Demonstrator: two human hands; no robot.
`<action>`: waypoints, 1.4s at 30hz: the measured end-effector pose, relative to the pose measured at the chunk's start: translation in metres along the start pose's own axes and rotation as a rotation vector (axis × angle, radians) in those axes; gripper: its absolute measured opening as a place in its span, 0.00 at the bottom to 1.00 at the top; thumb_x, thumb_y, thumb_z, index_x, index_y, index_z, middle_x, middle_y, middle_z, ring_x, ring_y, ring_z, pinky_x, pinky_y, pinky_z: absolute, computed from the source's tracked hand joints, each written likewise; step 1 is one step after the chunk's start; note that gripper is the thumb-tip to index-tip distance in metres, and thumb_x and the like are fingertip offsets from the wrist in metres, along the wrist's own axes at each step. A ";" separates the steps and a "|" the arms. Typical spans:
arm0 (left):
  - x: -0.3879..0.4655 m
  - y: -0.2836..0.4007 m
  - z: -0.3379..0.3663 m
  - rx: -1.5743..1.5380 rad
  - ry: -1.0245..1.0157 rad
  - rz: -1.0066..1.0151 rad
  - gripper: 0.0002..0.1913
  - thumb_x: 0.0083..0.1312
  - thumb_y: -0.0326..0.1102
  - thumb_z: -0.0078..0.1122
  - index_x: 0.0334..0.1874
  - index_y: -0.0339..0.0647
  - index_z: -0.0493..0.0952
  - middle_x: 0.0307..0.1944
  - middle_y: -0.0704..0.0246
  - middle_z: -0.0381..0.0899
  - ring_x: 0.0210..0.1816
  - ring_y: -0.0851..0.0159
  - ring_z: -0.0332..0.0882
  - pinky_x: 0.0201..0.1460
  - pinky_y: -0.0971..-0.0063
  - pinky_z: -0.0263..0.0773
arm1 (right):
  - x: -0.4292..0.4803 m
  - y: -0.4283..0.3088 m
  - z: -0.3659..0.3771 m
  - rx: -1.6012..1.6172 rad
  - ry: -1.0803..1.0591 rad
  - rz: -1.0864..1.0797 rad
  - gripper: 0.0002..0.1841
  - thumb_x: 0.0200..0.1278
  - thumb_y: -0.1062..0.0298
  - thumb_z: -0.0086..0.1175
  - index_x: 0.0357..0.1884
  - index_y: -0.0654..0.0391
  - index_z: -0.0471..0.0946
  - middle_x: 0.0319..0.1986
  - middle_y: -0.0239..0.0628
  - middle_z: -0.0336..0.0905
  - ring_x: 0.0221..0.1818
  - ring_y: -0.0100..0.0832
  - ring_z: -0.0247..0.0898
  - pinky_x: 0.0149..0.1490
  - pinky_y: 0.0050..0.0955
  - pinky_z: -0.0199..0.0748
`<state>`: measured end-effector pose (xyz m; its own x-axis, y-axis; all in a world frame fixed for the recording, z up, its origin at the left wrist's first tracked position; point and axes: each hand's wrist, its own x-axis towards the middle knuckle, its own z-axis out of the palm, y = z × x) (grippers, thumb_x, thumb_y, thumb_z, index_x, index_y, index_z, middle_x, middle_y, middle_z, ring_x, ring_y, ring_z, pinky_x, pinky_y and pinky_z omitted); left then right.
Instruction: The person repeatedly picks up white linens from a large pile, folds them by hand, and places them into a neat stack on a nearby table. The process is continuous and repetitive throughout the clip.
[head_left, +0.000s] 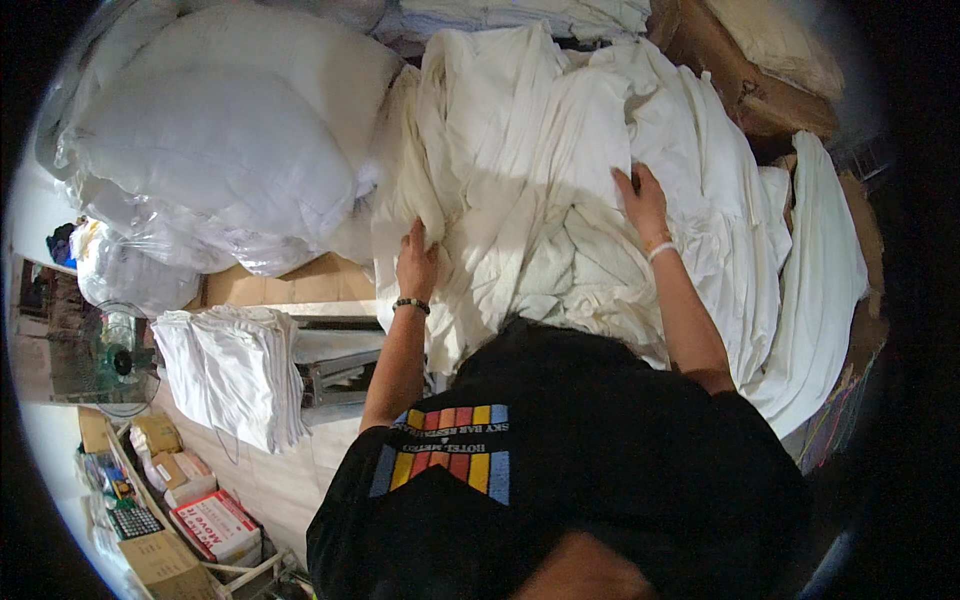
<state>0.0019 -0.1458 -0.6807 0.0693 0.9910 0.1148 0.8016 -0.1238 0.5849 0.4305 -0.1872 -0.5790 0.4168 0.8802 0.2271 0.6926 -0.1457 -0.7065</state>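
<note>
A large heap of crumpled white and cream fabric (517, 142) lies before me, with long folds running towards my body. My left hand (417, 266), with a dark beaded bracelet at its wrist, grips a cream fold (424, 180) at the heap's left side. Farther right, my right hand (645, 204) rests on the white fabric with thumb and fingers spread; whether it pinches a fold cannot be made out. A pale band circles that wrist. Between my arms, a rough-textured white cloth (577, 262) shows among the folds.
Plastic-wrapped white bundles (217, 142) crowd the left, above a cardboard surface (292, 285). Folded white linens (229, 367) stand below, near a fan (120, 360). Boxes (221, 525) line the lower left. Brown wrapping (750, 90) borders the upper right, and coloured strings (844, 412) hang lower right.
</note>
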 end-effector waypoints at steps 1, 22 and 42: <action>0.009 -0.011 0.005 -0.050 0.094 -0.007 0.26 0.67 0.41 0.65 0.65 0.40 0.72 0.57 0.50 0.78 0.56 0.41 0.77 0.57 0.54 0.74 | -0.007 0.000 -0.003 -0.002 -0.032 0.062 0.25 0.66 0.49 0.62 0.53 0.61 0.76 0.39 0.51 0.83 0.40 0.49 0.79 0.49 0.40 0.76; -0.022 0.249 -0.113 -0.650 -0.324 0.980 0.58 0.51 0.61 0.77 0.80 0.44 0.53 0.79 0.51 0.53 0.78 0.46 0.54 0.79 0.55 0.45 | -0.087 -0.107 -0.130 0.503 0.174 -0.325 0.23 0.70 0.64 0.57 0.64 0.61 0.71 0.60 0.47 0.75 0.63 0.45 0.71 0.68 0.43 0.67; 0.136 0.119 -0.240 0.062 0.460 0.702 0.26 0.58 0.17 0.63 0.60 0.40 0.76 0.57 0.64 0.80 0.54 0.64 0.79 0.53 0.70 0.78 | -0.054 -0.110 -0.276 0.147 0.997 -0.474 0.11 0.71 0.67 0.59 0.40 0.66 0.85 0.39 0.37 0.83 0.38 0.26 0.77 0.44 0.26 0.74</action>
<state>-0.0356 -0.0382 -0.4029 0.3261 0.5635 0.7590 0.6946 -0.6874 0.2119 0.4942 -0.3435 -0.3284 0.4604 0.0655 0.8853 0.8582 0.2219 -0.4628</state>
